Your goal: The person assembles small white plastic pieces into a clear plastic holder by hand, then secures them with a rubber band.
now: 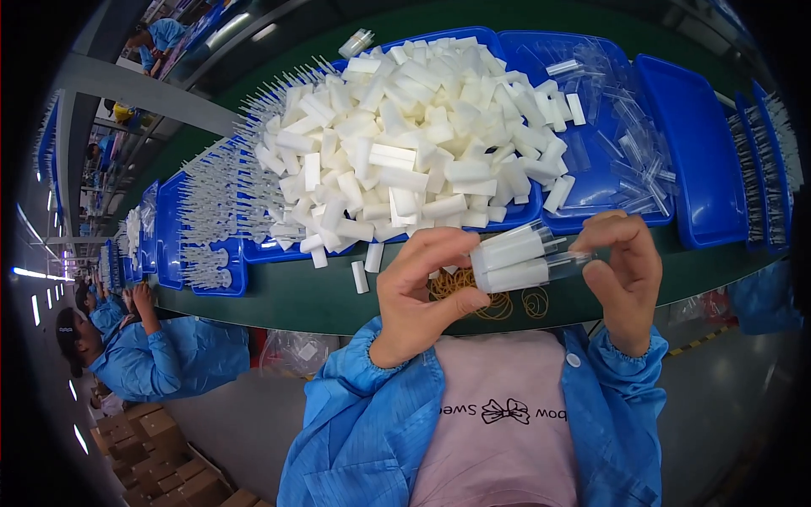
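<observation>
Currently mid-assembly: left hand point(420, 296) and right hand point(623, 275) both pinch a bundle of white tubes point(512, 260) with clear caps.
Next likely needs a rubber band point(494, 306) from the green bench point(279, 296).

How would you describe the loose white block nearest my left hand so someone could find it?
Start at the big heap of white blocks in the blue tray. Below its near edge, on the dark green table, lie a few strays. The loose white block is the one lying alone farthest from the tray, just left of the left hand.
</observation>
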`<state>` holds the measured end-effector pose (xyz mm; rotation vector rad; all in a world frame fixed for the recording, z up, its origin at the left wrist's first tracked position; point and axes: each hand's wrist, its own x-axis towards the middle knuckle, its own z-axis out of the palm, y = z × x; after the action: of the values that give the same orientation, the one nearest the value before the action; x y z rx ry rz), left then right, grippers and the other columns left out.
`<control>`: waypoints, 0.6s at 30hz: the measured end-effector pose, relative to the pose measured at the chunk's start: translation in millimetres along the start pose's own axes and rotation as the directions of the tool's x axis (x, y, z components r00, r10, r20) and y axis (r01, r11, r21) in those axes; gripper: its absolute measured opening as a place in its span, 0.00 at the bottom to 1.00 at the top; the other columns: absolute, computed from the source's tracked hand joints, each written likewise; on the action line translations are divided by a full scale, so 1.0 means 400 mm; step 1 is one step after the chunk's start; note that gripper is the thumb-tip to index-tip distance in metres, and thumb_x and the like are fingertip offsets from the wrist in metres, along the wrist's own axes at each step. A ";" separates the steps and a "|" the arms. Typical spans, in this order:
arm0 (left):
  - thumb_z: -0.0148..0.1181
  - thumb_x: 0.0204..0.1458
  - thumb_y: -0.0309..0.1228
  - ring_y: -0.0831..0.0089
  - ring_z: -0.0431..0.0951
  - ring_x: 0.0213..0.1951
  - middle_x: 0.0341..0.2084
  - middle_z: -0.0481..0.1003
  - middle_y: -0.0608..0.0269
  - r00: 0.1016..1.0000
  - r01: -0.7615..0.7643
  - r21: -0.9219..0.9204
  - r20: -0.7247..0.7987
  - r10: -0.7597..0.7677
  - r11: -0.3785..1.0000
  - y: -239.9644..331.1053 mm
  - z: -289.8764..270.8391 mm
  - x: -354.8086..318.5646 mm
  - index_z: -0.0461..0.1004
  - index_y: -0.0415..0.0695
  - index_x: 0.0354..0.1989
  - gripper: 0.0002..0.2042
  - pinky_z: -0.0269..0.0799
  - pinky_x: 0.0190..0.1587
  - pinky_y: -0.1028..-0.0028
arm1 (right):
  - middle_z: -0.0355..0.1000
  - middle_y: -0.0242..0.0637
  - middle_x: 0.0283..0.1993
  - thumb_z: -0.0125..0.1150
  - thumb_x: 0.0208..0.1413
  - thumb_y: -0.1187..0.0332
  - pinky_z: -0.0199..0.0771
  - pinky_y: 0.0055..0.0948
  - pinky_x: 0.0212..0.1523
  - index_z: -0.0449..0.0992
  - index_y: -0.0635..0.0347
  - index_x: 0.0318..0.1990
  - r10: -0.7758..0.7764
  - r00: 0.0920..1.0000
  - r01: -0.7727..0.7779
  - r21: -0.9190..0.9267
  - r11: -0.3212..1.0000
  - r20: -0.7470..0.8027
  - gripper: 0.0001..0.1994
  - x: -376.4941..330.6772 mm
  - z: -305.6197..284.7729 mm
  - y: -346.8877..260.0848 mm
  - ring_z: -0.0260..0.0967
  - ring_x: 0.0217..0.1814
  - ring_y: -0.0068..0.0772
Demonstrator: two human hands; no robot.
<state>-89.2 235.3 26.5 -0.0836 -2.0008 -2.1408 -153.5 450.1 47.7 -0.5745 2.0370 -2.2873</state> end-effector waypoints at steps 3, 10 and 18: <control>0.73 0.32 0.22 0.70 0.72 0.42 0.42 0.71 0.57 0.986 -0.164 0.082 0.046 0.161 0.983 -0.006 0.001 0.002 0.75 0.37 0.43 0.23 0.68 0.45 0.75 | 0.71 0.37 0.34 0.59 0.46 0.76 0.61 0.27 0.47 0.70 0.63 0.34 -0.040 0.998 0.037 0.047 0.998 0.050 0.07 -0.012 -0.011 0.030 0.64 0.38 0.28; 0.73 0.32 0.23 0.68 0.73 0.41 0.40 0.72 0.54 0.958 -0.271 0.072 0.121 0.262 0.960 0.034 0.005 -0.004 0.77 0.35 0.40 0.21 0.72 0.42 0.73 | 0.74 0.39 0.31 0.60 0.37 0.78 0.55 0.41 0.54 0.71 0.58 0.31 -0.149 0.988 0.150 -0.047 0.988 0.028 0.10 -0.043 -0.004 0.006 0.61 0.44 0.33; 0.73 0.32 0.25 0.66 0.74 0.40 0.39 0.72 0.54 0.915 -0.378 0.091 0.185 0.357 0.921 0.062 0.002 -0.020 0.78 0.35 0.38 0.20 0.72 0.40 0.72 | 0.74 0.37 0.29 0.63 0.30 0.76 0.54 0.46 0.54 0.72 0.56 0.28 -0.177 0.983 0.179 -0.033 0.983 0.056 0.12 -0.078 0.004 -0.010 0.60 0.43 0.34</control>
<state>-76.9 235.7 49.4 -0.5890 -2.0053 -1.8176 -123.0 457.4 43.7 -0.8431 2.0873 -2.3022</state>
